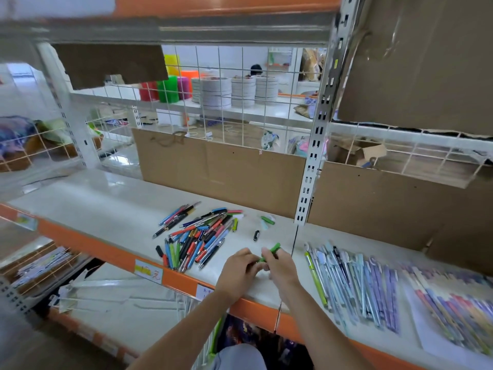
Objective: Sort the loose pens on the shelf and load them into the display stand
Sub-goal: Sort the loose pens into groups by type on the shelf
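A heap of loose pens (197, 236) in blue, red, black and green lies on the white shelf (112, 204). Both my hands meet just right of the heap near the front edge. My left hand (238, 271) and my right hand (280, 265) together hold one green pen (272, 251), its upper end sticking out above my right fingers. A black cap (256, 235) and a green cap (267, 220) lie apart behind my hands. No display stand is in view.
Rows of pale blue and purple pens (352, 284) lie on the shelf to the right, with packaged pens (458, 313) beyond. Cardboard sheets (221, 172) line the back. A slotted metal upright (306, 188) divides the shelf. An orange front rail (106, 252) carries price labels.
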{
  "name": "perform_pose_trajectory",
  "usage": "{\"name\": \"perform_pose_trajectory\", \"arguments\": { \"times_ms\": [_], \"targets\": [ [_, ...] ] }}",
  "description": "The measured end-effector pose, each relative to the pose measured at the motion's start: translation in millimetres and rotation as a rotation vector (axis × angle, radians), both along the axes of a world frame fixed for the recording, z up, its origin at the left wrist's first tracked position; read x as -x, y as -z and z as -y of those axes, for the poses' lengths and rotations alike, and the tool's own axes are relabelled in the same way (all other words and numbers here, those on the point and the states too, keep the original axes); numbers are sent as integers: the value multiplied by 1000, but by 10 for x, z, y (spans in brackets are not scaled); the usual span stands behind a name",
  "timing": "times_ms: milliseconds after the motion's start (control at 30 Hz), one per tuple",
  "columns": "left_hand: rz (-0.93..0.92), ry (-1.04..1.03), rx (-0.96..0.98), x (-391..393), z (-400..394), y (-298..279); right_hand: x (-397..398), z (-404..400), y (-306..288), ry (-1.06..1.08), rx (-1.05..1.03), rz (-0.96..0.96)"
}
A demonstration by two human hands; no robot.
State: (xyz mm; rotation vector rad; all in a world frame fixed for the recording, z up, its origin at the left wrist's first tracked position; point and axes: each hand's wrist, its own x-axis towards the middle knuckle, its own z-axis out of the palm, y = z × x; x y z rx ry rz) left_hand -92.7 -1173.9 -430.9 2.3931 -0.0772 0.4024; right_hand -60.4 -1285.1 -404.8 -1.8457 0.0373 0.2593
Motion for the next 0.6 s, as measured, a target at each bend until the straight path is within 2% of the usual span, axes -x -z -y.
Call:
{"name": "perform_pose_trajectory", "arguments": {
  "times_ms": [67,133,267,367,467,600],
  "targets": [
    [-23,4,-25,31,-75,-5,-52,58,-109,9,5,86],
    [-17,-59,-70,35,-226,1,-131,154,-197,-45,106,183],
    [-54,-368,-170,-38,-563,-1,-214,319,-151,-282,754,265],
    [-136,-494,-293,-99,-670,-12,-229,433,-99,-337,1031,253],
    [-185,-531,-369,-106,-677,57,-255,445,-94,-288,1150,276],
    [-161,-536,-367,-91,-659,154,-343,276,-76,-326,1112,346]
  ]
}}
